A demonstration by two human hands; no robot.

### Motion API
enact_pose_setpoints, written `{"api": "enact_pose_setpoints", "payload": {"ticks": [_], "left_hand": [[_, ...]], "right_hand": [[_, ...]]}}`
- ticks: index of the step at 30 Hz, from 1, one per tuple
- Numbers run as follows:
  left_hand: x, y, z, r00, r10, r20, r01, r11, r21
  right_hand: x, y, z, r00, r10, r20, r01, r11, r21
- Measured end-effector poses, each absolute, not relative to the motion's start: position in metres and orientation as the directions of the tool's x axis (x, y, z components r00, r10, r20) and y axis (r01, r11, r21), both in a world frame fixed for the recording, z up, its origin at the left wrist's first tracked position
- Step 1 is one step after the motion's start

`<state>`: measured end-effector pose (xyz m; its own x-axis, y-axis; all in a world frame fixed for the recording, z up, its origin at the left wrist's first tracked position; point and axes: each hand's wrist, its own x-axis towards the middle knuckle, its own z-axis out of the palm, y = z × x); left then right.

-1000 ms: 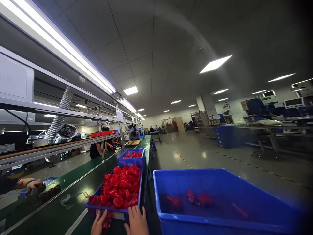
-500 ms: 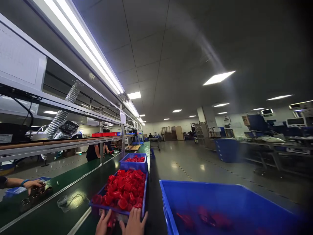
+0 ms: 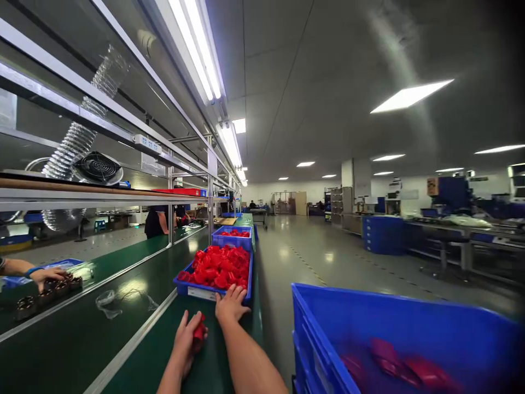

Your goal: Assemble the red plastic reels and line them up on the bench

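A blue bin heaped with red plastic cup-shaped parts sits on the green bench. My right hand rests on its near rim, fingers stretched out over the edge. Nearer to me and to the left, my left hand is closed around a red plastic part, partly hidden by the fingers. That hand is apart from the bin. At lower right stands a big blue crate with a few blurred red pieces inside.
Behind the heaped bin is another blue bin of red parts. A clear plastic bag lies on the bench. At far left, a co-worker's hand touches dark metallic parts. A metal shelf frame rises beside the bench.
The heaped bin has slid away from me along the bench, my right hand staying at its rim. My left hand, near the rim before, is now apart from it with the red part.
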<state>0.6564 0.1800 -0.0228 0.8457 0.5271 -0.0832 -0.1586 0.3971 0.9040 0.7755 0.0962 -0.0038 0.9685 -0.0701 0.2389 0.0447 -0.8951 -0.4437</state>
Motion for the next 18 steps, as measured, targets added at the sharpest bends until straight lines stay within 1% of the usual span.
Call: {"api": "enact_pose_setpoints", "payload": {"ticks": [3,6,8,12,18], "left_hand": [[0.654,0.183,-0.023,0.852,0.514,-0.100,-0.125,0.386,0.914],[0.650,0.183,-0.020,0.869,0.477,-0.134,-0.081,0.403,0.912],[0.647,0.182,-0.017,0.880,0.453,-0.143,-0.067,0.415,0.907],[0.641,0.177,-0.009,0.888,0.428,-0.168,-0.036,0.429,0.903],[0.642,0.174,-0.003,0.893,0.425,-0.149,-0.051,0.424,0.904]], "right_hand": [[0.816,0.102,0.000,0.975,-0.076,0.210,0.031,-0.886,-0.463],[0.852,0.084,-0.006,0.976,-0.091,0.197,0.010,-0.887,-0.461],[0.873,0.060,-0.013,0.975,-0.090,0.205,0.009,-0.900,-0.435],[0.901,0.014,-0.027,0.966,-0.039,0.255,0.057,-0.932,-0.357],[0.907,-0.003,-0.028,0.946,-0.007,0.325,0.091,-0.954,-0.284]]}}
